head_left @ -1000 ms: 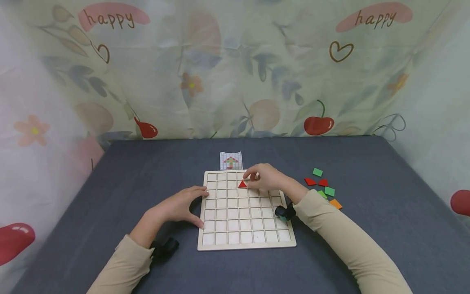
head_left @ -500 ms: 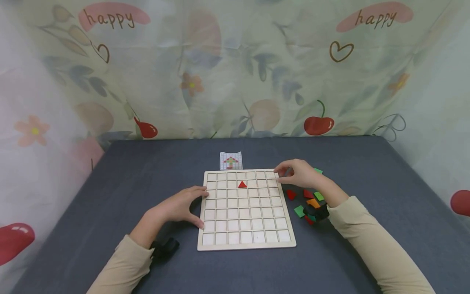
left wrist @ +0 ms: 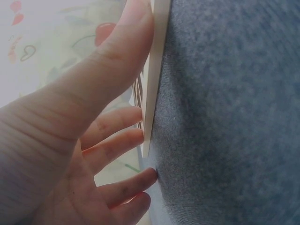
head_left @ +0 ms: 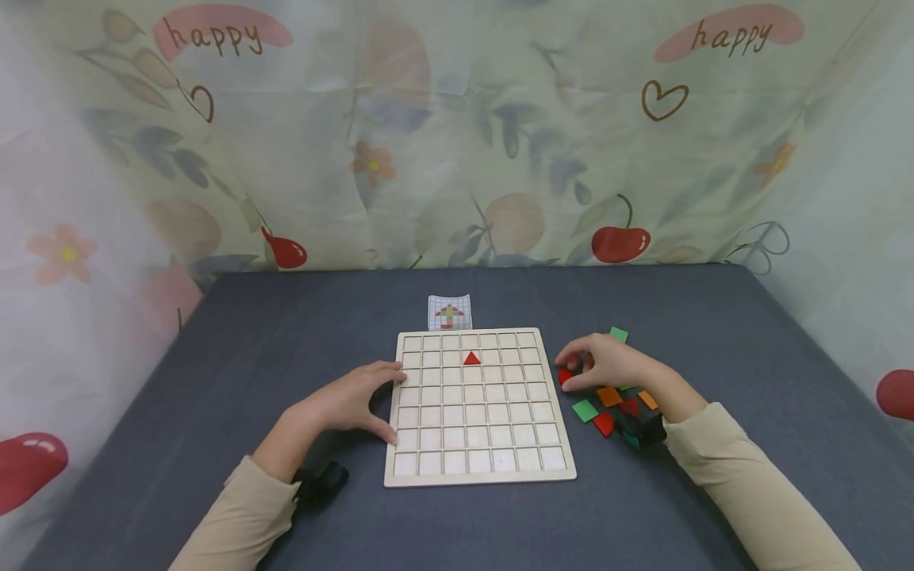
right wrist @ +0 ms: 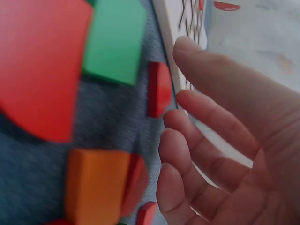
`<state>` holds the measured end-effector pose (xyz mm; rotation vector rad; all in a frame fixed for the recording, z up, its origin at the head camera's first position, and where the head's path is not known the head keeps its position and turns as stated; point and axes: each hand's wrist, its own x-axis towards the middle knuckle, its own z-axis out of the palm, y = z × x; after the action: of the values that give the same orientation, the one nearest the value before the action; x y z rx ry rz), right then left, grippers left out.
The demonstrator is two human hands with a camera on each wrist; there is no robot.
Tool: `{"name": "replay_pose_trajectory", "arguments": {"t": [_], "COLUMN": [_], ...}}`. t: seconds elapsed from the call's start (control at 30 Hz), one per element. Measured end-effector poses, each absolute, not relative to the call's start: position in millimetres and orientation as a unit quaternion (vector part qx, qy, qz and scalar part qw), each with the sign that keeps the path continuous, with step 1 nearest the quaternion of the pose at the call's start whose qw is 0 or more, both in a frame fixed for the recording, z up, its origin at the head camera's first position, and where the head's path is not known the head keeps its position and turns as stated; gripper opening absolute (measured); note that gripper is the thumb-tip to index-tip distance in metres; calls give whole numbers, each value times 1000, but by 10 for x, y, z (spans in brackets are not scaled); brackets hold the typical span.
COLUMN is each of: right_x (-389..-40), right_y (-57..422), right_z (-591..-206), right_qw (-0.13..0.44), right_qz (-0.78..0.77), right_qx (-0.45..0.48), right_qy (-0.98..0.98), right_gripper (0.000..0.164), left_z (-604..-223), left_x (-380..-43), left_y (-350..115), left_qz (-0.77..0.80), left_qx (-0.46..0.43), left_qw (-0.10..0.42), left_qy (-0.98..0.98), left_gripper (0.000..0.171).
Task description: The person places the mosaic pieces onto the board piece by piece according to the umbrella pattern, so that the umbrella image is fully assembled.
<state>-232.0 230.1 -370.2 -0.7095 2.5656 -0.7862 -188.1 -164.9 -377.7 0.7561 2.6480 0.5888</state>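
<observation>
A pale wooden grid board (head_left: 471,416) lies on the dark cloth, with one red triangle tile (head_left: 472,359) in a cell of its second row. My left hand (head_left: 350,400) rests at the board's left edge, thumb and fingers spread apart; the left wrist view shows the thumb (left wrist: 117,56) against that edge. Off the board's right side, my right hand (head_left: 607,365) hovers over loose tiles. The nearest is a red tile (head_left: 565,376), partly covered by that hand in the head view. In the right wrist view this red tile (right wrist: 160,90) lies apart from the loosely bent fingers.
Around the right hand are a green tile (head_left: 585,410), a red tile (head_left: 603,424), an orange tile (head_left: 608,396) and several others. A small pattern card (head_left: 449,313) sits behind the board. A patterned cloth (head_left: 428,159) hangs past the table's far edge.
My right hand has left the red triangle on the board and moved right, then down to the loose tiles. My left hand has stayed in place.
</observation>
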Motion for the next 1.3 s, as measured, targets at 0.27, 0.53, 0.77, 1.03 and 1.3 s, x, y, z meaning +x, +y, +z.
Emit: {"name": "replay_pose_trajectory", "arguments": {"t": [0.27, 0.53, 0.77, 1.03, 1.3], "right_x": [-2308, -2300, -2293, -2282, -2292], "right_y": [2294, 2275, 2285, 2290, 2261], "right_z": [-3790, -3792, -3766, -3746, -3732], "right_qw": [154, 141, 125, 121, 122], "right_qz": [-267, -269, -287, -334, -374], "right_qx": [-258, -254, -225, -206, -226], "right_qy": [916, 918, 923, 912, 891], "right_gripper": [32, 28, 27, 30, 35], "left_z": [-3787, -3793, -3788, -3766, -3780], "left_x": [-1891, -1896, -1895, -1889, -1901], "left_y": [-1647, -1651, -1648, -1644, -1646], "left_qz": [205, 206, 207, 208, 204], "left_qx": [259, 259, 255, 257, 254], "left_qw": [166, 167, 169, 169, 169], "left_qy": [929, 929, 929, 928, 930], "left_gripper": [90, 90, 90, 89, 90]}}
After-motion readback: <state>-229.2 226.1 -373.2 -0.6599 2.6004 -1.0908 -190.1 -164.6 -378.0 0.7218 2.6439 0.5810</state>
